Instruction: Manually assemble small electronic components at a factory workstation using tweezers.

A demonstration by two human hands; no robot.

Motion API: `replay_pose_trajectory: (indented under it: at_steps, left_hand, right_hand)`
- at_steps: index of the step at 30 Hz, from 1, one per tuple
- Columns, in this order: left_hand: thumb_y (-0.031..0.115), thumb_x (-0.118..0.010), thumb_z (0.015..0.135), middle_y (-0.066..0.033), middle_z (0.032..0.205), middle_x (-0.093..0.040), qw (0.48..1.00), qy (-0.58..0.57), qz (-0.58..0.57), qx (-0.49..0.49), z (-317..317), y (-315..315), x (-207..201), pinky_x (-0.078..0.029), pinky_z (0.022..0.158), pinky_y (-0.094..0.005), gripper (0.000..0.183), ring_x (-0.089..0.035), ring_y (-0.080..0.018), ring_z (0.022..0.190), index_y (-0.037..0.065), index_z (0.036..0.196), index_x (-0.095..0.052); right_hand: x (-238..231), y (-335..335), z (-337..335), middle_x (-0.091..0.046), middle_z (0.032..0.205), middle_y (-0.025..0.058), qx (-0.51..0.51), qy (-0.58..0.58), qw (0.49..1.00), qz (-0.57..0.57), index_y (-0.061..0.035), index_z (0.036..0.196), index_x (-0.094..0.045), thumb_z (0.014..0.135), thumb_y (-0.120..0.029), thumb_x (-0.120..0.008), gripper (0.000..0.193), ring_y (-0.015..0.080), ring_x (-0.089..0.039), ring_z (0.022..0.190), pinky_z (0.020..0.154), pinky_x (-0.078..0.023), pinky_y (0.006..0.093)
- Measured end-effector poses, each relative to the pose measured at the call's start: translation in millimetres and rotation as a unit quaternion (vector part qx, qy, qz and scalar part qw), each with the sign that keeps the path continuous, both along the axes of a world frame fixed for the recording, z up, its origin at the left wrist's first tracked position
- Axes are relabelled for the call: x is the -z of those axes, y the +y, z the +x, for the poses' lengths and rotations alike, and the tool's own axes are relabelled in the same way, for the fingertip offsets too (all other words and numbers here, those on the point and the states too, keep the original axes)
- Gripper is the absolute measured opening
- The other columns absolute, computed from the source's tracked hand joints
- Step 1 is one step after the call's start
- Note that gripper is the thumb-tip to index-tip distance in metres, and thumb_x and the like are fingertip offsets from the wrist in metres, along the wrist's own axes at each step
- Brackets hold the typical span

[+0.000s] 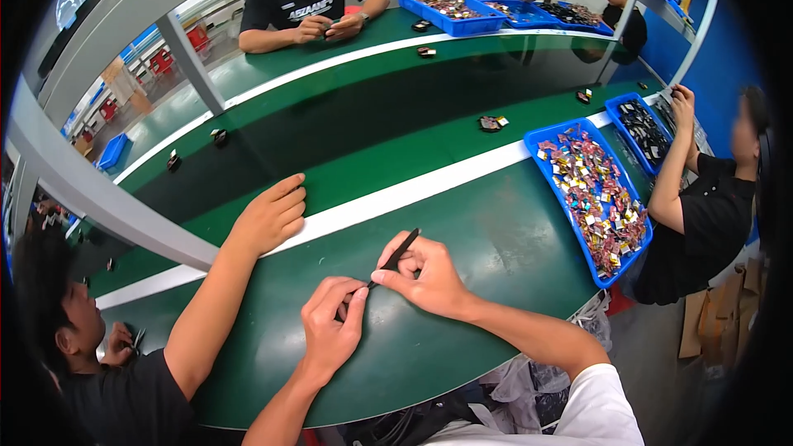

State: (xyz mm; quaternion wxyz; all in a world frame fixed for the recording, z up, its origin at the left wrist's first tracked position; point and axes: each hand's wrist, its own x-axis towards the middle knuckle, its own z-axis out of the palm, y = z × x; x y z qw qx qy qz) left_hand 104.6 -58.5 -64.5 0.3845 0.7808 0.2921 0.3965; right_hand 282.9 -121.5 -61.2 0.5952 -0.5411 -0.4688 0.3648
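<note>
Above the green tabletop (pixel 462 248), my two hands meet in front of me. My right hand (pixel 429 279) is closed around a slim black tool (pixel 400 251) that looks like tweezers. Its wide end sticks up past my fingers, and the other end points down toward my left fingertips. In a pinch, my left hand (pixel 330 322) holds a small dark part (pixel 342 310), mostly covered by the thumb and fingers. The tool's tip seems to meet this part, though the contact is too small to make out.
A blue tray (pixel 537 142) of small pink, white and yellow pieces stands to my right. Past the white rail (pixel 396 200), a dark-green belt carries scattered small parts (pixel 492 124). A co-worker's arm (pixel 216 301) reaches over at my left; other people work around the line.
</note>
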Motion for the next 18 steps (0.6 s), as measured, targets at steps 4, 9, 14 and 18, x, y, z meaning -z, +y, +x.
replay_pose_trajectory:
  at_steps: [4,9,14,18]
  left_hand:
    - [-0.002,-0.070,0.089,-0.0083,0.088,-0.068,1.000,-0.013,0.010,-0.003,1,2,5,-0.042,0.050,-0.0257,0.006,-0.056,-0.0112,0.058,-0.001,0.094,-0.071]
    - [0.001,-0.070,0.091,-0.0078,0.089,-0.068,0.999,-0.024,0.027,0.002,0,3,8,-0.044,0.052,-0.0249,0.007,-0.055,-0.0104,0.060,-0.001,0.097,-0.071]
    - [0.002,-0.069,0.092,-0.0086,0.093,-0.068,0.998,-0.036,0.043,-0.016,1,1,5,-0.046,0.052,-0.0265,0.009,-0.058,-0.0124,0.061,-0.001,0.100,-0.071]
    - [0.004,-0.068,0.093,-0.0099,0.093,-0.067,0.997,-0.055,0.051,-0.013,-1,2,2,-0.048,0.053,-0.0303,0.008,-0.062,-0.0187,0.064,0.000,0.099,-0.069]
  right_hand:
    - [4,3,0,-0.058,0.076,-0.0058,0.001,0.055,0.998,0.018,-0.0018,0.097,-0.063,0.086,0.000,-0.078,0.019,-0.0039,-0.038,0.057,0.049,-0.028,0.0168]
    - [3,2,0,-0.064,0.079,-0.0024,0.021,0.028,0.999,0.010,-0.0009,0.096,-0.064,0.085,0.001,-0.077,0.017,-0.0030,-0.043,0.058,0.051,-0.032,0.0158]
    - [-7,-1,1,-0.068,0.085,0.0024,0.028,0.040,0.999,-0.010,-0.0004,0.096,-0.064,0.085,0.003,-0.075,0.016,-0.0012,-0.050,0.063,0.053,-0.036,0.0151]
    - [-9,-1,-2,-0.068,0.086,0.0041,0.034,0.034,0.999,-0.004,-0.0004,0.094,-0.062,0.086,0.004,-0.073,0.014,0.0003,-0.050,0.062,0.055,-0.037,0.0156]
